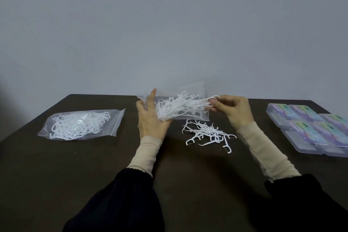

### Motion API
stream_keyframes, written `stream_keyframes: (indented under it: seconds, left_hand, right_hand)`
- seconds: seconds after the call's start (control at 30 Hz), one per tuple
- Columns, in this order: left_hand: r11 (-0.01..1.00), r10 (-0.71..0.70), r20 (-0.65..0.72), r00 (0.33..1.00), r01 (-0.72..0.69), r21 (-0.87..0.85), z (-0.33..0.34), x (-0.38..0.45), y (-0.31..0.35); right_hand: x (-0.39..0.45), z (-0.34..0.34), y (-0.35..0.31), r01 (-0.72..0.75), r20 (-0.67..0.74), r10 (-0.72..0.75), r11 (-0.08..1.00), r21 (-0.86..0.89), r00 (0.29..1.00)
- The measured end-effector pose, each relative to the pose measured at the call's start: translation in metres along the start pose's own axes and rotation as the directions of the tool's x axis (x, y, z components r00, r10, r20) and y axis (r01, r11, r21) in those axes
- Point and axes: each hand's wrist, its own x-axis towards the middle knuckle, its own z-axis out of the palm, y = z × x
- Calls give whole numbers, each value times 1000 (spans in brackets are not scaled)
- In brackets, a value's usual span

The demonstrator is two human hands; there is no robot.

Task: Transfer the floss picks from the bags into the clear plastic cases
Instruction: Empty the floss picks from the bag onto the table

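The left hand (150,118) grips a bag (180,107), the right hand (233,108) pinches picks (211,99); cases (308,130) beside it remain unfilled.

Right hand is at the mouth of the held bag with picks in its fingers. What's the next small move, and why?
Probably draw the right hand back and drop its pinched floss picks on the loose pile just below. The left hand holds the bag up, many picks remain inside, and the cases look closed.
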Motion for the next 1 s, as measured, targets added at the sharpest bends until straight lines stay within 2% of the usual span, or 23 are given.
stream_keyframes:
  seconds: [0.53, 0.83, 1.0]
  left_hand:
    - [989, -135, -75, 988, 129, -78, -3, 4, -6]
    - [966, -256, -115, 960, 249, -71, -7, 6, -7]
    - [957, -286, -127, 950, 276, -91, -9, 5, -5]
  right_hand:
    - [3, -15, -9, -126, -75, 147, 965, 230, 986]
    - [5, -37, 5, -241, -95, 259, 955, 173, 961]
    - [3, -43, 17, -316, -27, 317, 948, 35, 948]
